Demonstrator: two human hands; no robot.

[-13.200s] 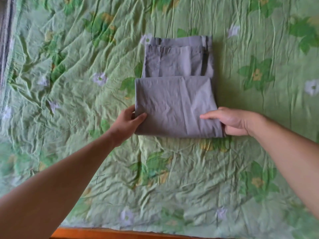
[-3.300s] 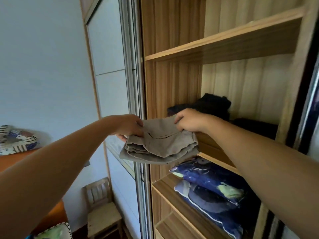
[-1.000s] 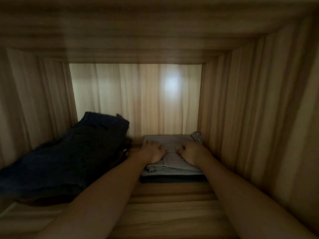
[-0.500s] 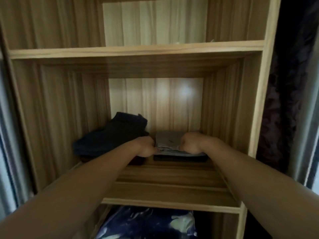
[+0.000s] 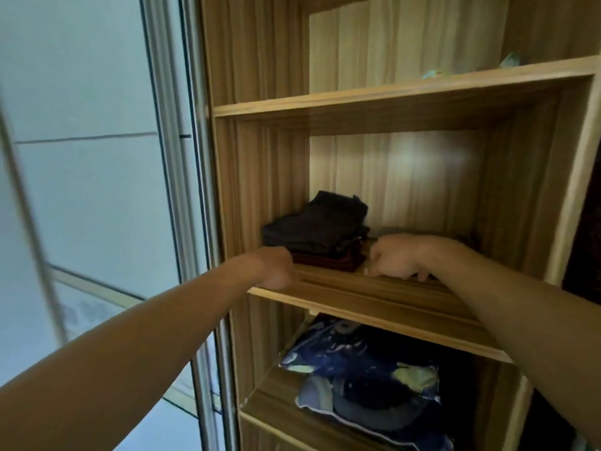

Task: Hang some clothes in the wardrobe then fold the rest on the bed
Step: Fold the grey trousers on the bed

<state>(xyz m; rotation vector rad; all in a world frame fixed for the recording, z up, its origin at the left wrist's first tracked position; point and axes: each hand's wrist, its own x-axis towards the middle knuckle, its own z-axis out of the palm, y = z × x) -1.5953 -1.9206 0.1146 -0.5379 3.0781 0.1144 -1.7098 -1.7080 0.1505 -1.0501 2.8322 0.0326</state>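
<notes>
Two bare forearms reach up toward the middle shelf [image 5: 364, 296], a flat board of pale, streaky wood-grain laminate in the wardrobe [image 5: 257, 60]. Below the shelf, a glossy dark-blue bag [image 5: 357, 375] of soft bedding with pale leaf prints lies slumped in the next compartment.

The left hand [image 5: 276, 268] is at the shelf's front edge, near its left end. Only its back shows, with the fingers bent down out of sight, so I cannot tell how far they are closed or whether they touch the wood. The right hand [image 5: 395, 255] is above the shelf's middle, with its fingers [image 5: 422, 275] curled in together under the palm, knuckles forward. Nothing shows in its grip.

On the shelf's left half sits a squared stack of dark, matte folded clothes [image 5: 317, 227] on a maroon piece [image 5: 328, 261]. The grey trousers [image 5: 395, 228] lie on the shelf's right half, just behind the right hand, which hides all but a thin soft strip.

Behind the shelf, the smooth back panel [image 5: 406, 177] carries a bright glare patch. Left of the shelf stands a pale sliding door [image 5: 97, 196] in a metal frame.
</notes>
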